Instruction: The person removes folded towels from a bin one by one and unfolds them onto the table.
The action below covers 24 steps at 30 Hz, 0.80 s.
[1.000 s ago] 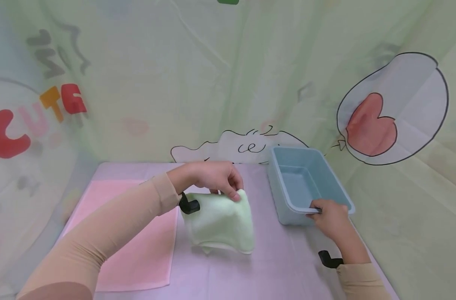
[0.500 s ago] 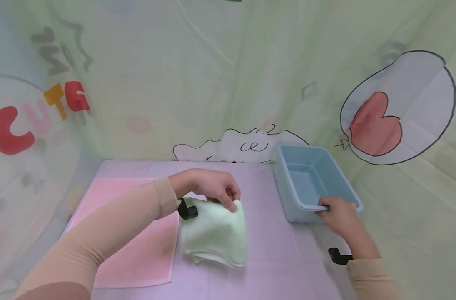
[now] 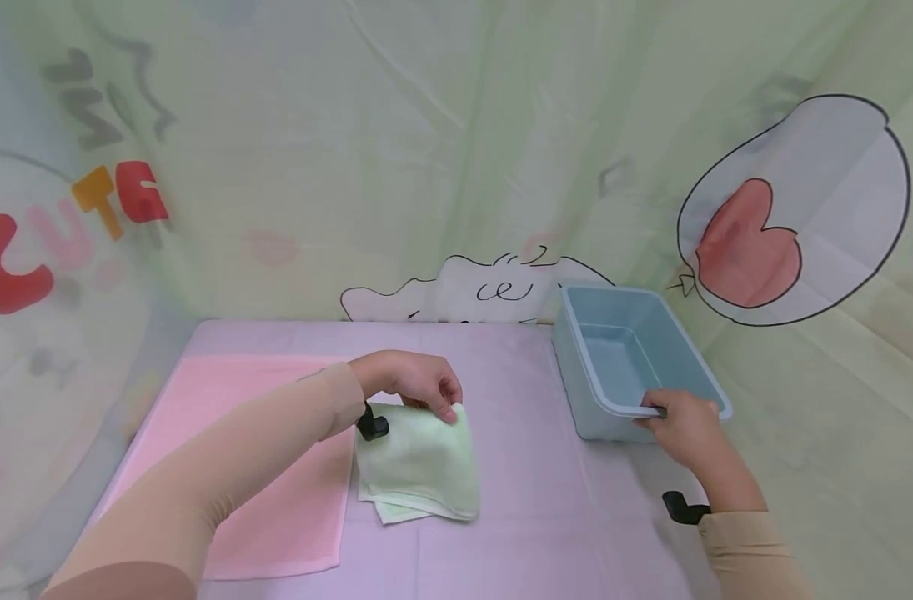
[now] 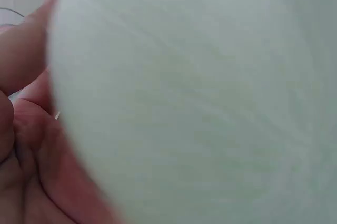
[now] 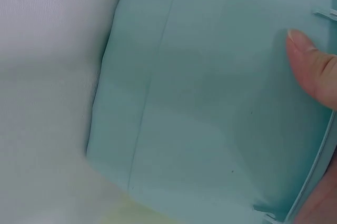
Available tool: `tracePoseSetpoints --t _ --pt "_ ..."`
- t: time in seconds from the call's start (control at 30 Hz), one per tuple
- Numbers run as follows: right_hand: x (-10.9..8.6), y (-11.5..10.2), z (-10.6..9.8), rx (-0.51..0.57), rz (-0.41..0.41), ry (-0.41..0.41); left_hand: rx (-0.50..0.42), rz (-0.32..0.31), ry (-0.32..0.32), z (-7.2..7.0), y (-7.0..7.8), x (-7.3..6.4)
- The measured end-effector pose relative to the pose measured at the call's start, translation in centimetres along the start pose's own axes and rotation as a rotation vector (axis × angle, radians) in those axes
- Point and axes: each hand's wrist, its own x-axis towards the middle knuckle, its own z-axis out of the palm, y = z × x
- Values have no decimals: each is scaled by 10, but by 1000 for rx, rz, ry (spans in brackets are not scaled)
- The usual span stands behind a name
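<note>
My left hand point(image 3: 422, 382) pinches the upper right corner of a pale green cloth point(image 3: 418, 471), which looks folded in layers. Its lower part lies on the table, just right of the pink towel. In the left wrist view, the green cloth point(image 4: 200, 97) fills most of the picture and covers part of the hand point(image 4: 31, 134). Over at the right, my right hand point(image 3: 683, 429) grips the near rim of a light blue plastic bin point(image 3: 579, 396). The right wrist view has the bin's wall point(image 5: 205, 103) with my thumb point(image 5: 313, 71) on its outside.
A pink towel point(image 3: 283, 517) lies flat on the left of the lilac-covered table point(image 3: 531, 517), partly under my left forearm. Printed curtains point(image 3: 313, 167) hang behind and at both sides. The bin stands by the right-hand curtain, with its bare floor visible.
My left hand has come down and a little left, and the hanging green cloth has settled on the table. The bin, still in my right hand's grip, has shifted slightly right.
</note>
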Motion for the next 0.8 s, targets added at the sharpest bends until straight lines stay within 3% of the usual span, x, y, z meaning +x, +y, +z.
tracePoseSetpoints --t 0.4,0.6,0.8 --pt "1 14 1 -39 -50 43 111 46 128 -14 -24 28" --pt "4 18 2 -32 -43 24 127 64 187 -14 -40 46" --pt "4 20 0 -32 -27 -1 135 83 258 -7 -46 59"
